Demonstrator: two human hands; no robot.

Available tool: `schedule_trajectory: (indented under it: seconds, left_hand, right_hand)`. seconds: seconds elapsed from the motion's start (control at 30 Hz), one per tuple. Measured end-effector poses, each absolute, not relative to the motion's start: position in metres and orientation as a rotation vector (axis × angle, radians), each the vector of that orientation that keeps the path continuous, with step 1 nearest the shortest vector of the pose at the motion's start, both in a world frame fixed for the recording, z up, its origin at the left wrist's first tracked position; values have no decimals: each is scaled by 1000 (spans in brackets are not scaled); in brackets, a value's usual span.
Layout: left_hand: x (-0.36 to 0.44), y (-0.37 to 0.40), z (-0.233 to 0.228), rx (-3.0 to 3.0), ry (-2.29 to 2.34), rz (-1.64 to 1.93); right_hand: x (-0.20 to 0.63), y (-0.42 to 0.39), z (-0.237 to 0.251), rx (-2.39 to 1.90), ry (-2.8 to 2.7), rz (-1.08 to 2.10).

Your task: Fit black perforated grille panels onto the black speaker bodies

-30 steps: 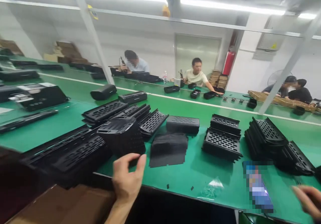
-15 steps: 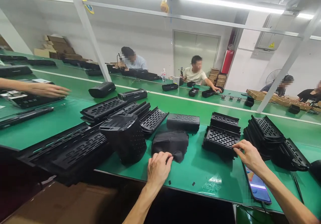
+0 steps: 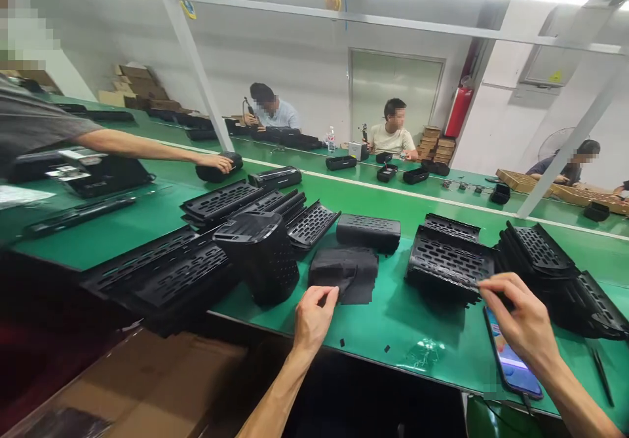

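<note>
My left hand (image 3: 314,317) is closed in a pinch at the near edge of a thin black cloth sheet (image 3: 351,271), which lies creased on the green bench. The fingers of my right hand (image 3: 523,317) grip the near right corner of a black perforated plastic panel (image 3: 449,261). That panel is tilted, its far left side close to other panels beneath and behind it. A slotted black housing (image 3: 368,230) lies just beyond the cloth. Left of the cloth, a taller black casing (image 3: 260,255) stands on the bench.
Stacked perforated panels (image 3: 540,261) sit at the right, above a lit phone (image 3: 514,359) and tweezers (image 3: 602,376). More panels (image 3: 181,274) lie left. A co-worker's hand (image 3: 216,162) touches a black casing. Two small black pieces (image 3: 387,348) lie near the bench edge.
My right hand has raised the near side of the perforated panel. My left hand has drawn into a tighter pinch at the cloth. The co-worker's arm has reached right to a black casing.
</note>
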State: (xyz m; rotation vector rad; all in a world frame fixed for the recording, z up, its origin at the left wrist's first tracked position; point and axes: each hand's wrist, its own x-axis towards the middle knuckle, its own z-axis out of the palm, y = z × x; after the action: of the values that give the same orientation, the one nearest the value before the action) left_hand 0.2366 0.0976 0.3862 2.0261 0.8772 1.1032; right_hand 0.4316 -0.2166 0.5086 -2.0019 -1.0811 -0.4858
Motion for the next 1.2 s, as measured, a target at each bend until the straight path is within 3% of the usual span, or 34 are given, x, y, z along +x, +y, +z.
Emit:
schedule_trajectory:
  seconds: [0.13, 0.33, 0.57, 0.8, 0.97, 1.2]
  left_hand:
    - [230, 82, 392, 1940, 891, 1196]
    - [241, 18, 410, 2112, 583, 1149]
    - [261, -47, 408, 2758, 304, 558]
    - [260, -10, 410, 2763, 406, 733]
    - [265, 29, 400, 2786, 564, 544]
    - [254, 25, 406, 2244, 520, 474]
  right_hand:
    - [381, -226, 461, -1922, -1379, -424]
    - [363, -226, 389, -2024, -1341, -204]
    - [363, -213, 408, -2178, -1021, -9]
    - [384, -195, 402, -2361, -817, -14]
    - [397, -184, 405, -2387, -804, 103]
    - [407, -189, 417, -2126, -800, 259]
